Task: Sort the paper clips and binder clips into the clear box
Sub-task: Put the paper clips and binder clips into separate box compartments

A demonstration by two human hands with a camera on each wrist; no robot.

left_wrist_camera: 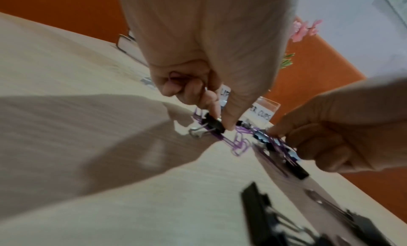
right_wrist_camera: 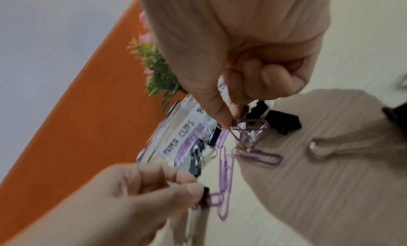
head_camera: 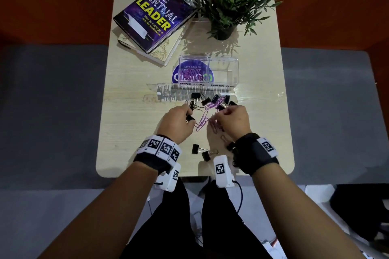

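The left hand (head_camera: 176, 121) pinches a small black metal binder clip (left_wrist_camera: 214, 125) w/ thumb & finger, just above the pale wood table (head_camera: 130, 111). In the middle lies a pile of purple wire paper clips (head_camera: 203, 121) & more black clips. The right hand (head_camera: 232, 121) pinches one purple paper clip (right_wrist_camera: 249, 126); the clear plastic box (head_camera: 223, 69) sits just behind the pile, purple clips in its left part.

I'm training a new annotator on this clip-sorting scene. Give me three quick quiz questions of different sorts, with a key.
1. True or false: the compartment labelled BINDER CLIPS in the clear plastic box already holds clips.
2. Which hand pinches a black binder clip? A) left hand B) right hand
3. Fill in: the right hand pinches a purple ____ clip.

Key: 1 false; 2 A; 3 paper
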